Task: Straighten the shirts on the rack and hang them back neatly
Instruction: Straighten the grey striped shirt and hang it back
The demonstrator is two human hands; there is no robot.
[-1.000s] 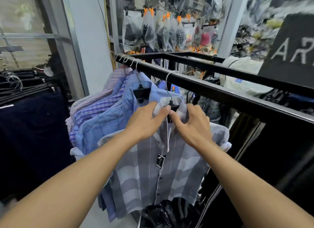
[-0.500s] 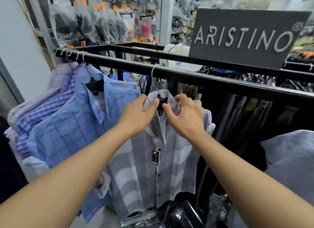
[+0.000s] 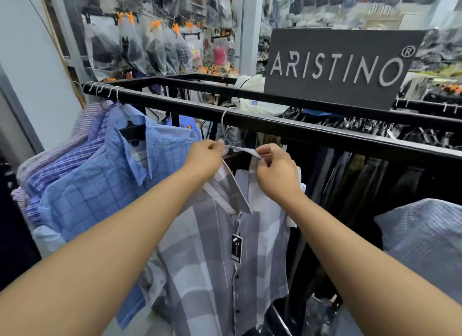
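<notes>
The black rack [image 3: 287, 128] carries four shirts on its near rail: three bunched at the left end, the blue checked shirt [image 3: 100, 185] foremost, and one grey striped shirt [image 3: 212, 273] at centre on a wire hanger hook [image 3: 224, 118]. A fifth, pale blue shirt [image 3: 425, 235] is cut off at the right edge. The left hand [image 3: 203, 158] and right hand [image 3: 275, 175] each pinch the grey shirt's raised collar [image 3: 246, 150]. One black tag [image 3: 236, 248] hangs at the placket

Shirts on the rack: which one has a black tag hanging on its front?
The grey and white banded shirt, collar held by the left hand and right hand; the blue checked shirt shows none.
</notes>
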